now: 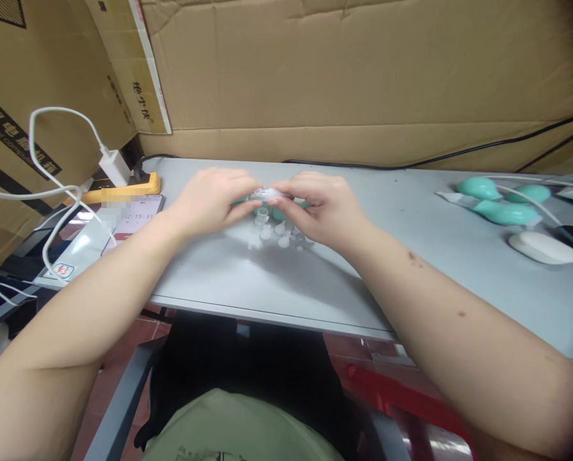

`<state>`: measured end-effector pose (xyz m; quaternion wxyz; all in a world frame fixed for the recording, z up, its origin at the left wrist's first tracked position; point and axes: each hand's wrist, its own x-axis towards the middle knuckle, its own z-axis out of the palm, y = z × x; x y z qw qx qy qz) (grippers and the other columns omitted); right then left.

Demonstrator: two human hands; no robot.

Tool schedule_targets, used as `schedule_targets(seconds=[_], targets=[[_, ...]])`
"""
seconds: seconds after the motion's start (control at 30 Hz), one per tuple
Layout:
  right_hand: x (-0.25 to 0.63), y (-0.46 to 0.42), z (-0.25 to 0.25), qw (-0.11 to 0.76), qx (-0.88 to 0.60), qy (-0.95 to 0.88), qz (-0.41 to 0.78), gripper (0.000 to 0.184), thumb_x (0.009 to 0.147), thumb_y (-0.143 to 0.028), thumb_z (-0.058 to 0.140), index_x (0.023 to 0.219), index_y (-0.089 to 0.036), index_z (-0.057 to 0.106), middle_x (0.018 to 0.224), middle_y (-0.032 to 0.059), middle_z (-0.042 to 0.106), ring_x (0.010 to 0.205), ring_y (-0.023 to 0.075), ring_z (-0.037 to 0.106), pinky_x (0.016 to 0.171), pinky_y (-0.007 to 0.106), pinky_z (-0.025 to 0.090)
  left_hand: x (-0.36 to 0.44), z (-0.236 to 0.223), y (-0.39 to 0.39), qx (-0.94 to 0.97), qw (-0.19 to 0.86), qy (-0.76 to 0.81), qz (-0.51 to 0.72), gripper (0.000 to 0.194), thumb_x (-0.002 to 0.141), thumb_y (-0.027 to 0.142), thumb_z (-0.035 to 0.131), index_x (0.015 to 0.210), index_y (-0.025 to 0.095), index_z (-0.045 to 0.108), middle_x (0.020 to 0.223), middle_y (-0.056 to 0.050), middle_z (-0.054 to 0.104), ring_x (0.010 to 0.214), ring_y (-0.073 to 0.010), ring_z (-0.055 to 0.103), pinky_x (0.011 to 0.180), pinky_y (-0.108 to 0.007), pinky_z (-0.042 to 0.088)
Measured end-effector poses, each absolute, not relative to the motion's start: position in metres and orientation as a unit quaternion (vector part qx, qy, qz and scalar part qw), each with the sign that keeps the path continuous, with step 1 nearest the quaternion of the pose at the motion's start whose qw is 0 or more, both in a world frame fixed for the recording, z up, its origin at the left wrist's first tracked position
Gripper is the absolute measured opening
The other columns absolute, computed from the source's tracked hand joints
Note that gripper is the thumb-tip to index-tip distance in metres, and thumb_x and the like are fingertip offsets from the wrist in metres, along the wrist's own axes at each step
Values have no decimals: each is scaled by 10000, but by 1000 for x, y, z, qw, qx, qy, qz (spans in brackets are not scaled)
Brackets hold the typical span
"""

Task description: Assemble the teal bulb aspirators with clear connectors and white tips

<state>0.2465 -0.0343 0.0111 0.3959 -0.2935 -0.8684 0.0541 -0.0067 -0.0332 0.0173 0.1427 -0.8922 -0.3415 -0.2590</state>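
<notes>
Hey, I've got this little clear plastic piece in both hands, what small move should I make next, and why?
Perhaps turn the clear plastic piece slightly for a look: your left hand and right hand pinch it from opposite sides, covering its ends, so I can't tell whether it's one part or two.

Fairly bright, even light seems to fall from above, leaving a soft-edged shadow on the middle of the grey bench [209,275]. The small translucent pieces [281,228] look smeared and soft. White glare marks the red plastic [401,397] below. Pixelated blocks sit by the phone [137,221]; the right edge darkens, and wide-angle stretching enlarges the forearms [440,307].
</notes>
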Motion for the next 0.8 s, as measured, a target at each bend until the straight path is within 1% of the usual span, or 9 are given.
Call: schedule_targets(seconds=[0.2, 0.3, 0.43, 0.53, 0.63, 0.7, 0.77, 0.8], targets=[[242, -39, 12, 405, -295, -862, 73, 312, 1092, -423, 607, 927, -249, 807, 748, 27, 700, 707, 188, 599, 699, 350, 474, -6, 15, -31, -888, 181, -329, -267, 472, 1133, 545, 424, 1057, 202, 739, 929, -78, 758, 846, -245, 696, 702, -367, 387], [241, -39, 11, 400, -308, -858, 90, 333, 1092, -448, 612, 894, -247, 788, 746, 26, 684, 705, 184, 589, 690, 346, 459, -6, 13, -29, -887, 199, -322, -266, 514, 1145, 573, 387, 1057, 207, 737, 923, -80, 754, 839, -245, 686, 724, -375, 399], [240, -39, 11, 396, -314, -855, 121, 362, 1091, -474, 610, 871, -236, 771, 735, 19, 657, 696, 174, 569, 683, 334, 444, -5, 11, -28, -884, 217, -317, -268, 542, 1155, 571, 361, 1046, 200, 741, 931, -87, 765, 840, -247, 680, 746, -386, 407], [239, -38, 11, 391, -322, -851, 136, 395, 1088, -487, 599, 838, -227, 758, 745, 24, 662, 700, 172, 558, 682, 332, 440, -5, 9, -26, -883, 206, -319, -276, 535, 1150, 565, 389, 1063, 188, 759, 936, -93, 774, 860, -257, 677, 769, -396, 423], [238, -35, 13, 376, -344, -851, 127, 397, 1073, -483, 611, 817, -216, 756, 732, 33, 667, 683, 176, 545, 677, 343, 429, -4, 8, -25, -888, 154, -327, -283, 436, 1127, 504, 478, 1126, 192, 782, 989, -90, 794, 949, -273, 675, 868, -415, 463], [238, -34, 15, 368, -353, -853, 112, 344, 1057, -466, 631, 883, -210, 780, 723, 35, 670, 678, 183, 554, 696, 355, 440, -4, 8, -22, -886, 103, -338, -300, 342, 1092, 447, 553, 1148, 208, 791, 1005, -71, 804, 1007, -274, 666, 948, -427, 480], [239, -34, 17, 380, -360, -847, 92, 287, 1038, -455, 659, 1078, -210, 803, 782, 47, 706, 708, 202, 590, 743, 373, 477, -4, 9, -19, -868, 54, -358, -339, 266, 1035, 399, 625, 1127, 216, 795, 1008, -52, 805, 1024, -260, 660, 970, -415, 495], [241, -34, 18, 389, -366, -841, 83, 314, 1030, -452, 671, 1199, -215, 789, 834, 56, 730, 730, 213, 611, 766, 385, 495, -5, 10, -17, -853, 31, -373, -363, 243, 1004, 381, 654, 1110, 214, 795, 1011, -47, 804, 1014, -248, 662, 952, -397, 503]])
